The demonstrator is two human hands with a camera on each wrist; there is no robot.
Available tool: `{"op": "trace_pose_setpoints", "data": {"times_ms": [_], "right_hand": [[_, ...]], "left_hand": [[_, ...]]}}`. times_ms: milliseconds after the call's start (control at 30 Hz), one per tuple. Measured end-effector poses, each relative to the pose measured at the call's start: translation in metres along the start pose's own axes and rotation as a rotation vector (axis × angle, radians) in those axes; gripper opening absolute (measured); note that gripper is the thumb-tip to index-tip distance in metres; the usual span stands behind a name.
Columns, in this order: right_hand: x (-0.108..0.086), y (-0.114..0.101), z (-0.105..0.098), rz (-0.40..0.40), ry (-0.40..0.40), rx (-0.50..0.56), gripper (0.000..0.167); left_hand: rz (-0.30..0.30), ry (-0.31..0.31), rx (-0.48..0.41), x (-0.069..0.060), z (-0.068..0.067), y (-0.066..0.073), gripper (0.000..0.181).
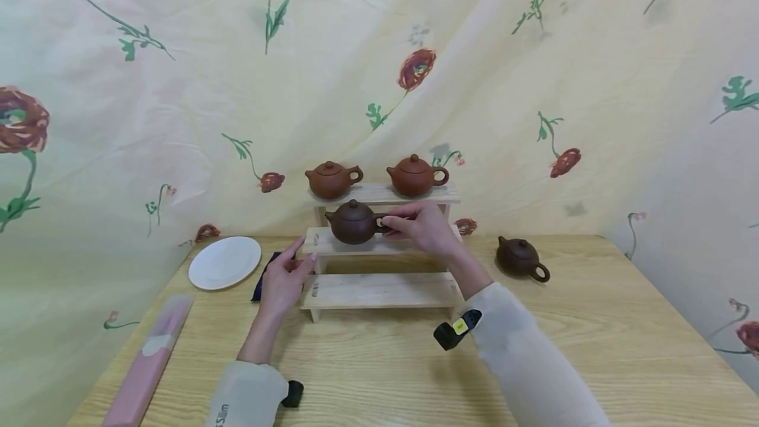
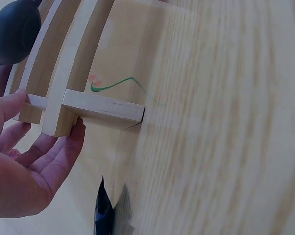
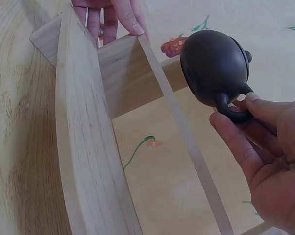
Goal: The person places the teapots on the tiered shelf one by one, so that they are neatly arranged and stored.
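Observation:
A dark brown teapot [image 1: 352, 224] [image 3: 211, 66] is at the middle tier of a three-tier wooden stand [image 1: 379, 290] [image 2: 96, 105] [image 3: 84, 132]; whether its base touches the tier I cannot tell. My right hand [image 1: 428, 229] [image 3: 277, 152] pinches its handle between thumb and fingers. At the stand's left end, my left hand [image 1: 286, 283] [image 2: 35, 166] grips the side, thumb near the middle tier and fingers curled round the frame. Two reddish-brown teapots, left [image 1: 330, 180] and right [image 1: 413, 176], sit on the top tier.
Another dark teapot [image 1: 519, 258] rests on the wooden table [image 1: 379, 374] right of the stand. To the left lie a white plate [image 1: 225, 263], a dark item [image 1: 261, 285] [image 2: 104, 210] partly behind my left hand, and a long pink package [image 1: 145, 368]. Flowered cloth hangs behind.

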State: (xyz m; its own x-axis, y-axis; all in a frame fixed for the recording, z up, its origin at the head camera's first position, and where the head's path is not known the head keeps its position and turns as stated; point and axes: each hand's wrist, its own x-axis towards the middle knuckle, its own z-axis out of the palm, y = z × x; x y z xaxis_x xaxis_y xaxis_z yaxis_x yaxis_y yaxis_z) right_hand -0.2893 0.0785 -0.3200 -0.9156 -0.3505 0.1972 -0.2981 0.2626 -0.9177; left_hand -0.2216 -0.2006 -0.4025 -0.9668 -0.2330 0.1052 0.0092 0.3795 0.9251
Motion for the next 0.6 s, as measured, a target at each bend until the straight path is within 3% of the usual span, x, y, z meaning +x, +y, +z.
{"op": "trace_pose_setpoints", "data": {"times_ms": [600], "right_hand": [[0.015, 0.000, 0.017, 0.011, -0.032, -0.056, 0.018]], "left_hand": [[0.015, 0.007, -0.033, -0.001, 0.001, 0.001, 0.056]]}}
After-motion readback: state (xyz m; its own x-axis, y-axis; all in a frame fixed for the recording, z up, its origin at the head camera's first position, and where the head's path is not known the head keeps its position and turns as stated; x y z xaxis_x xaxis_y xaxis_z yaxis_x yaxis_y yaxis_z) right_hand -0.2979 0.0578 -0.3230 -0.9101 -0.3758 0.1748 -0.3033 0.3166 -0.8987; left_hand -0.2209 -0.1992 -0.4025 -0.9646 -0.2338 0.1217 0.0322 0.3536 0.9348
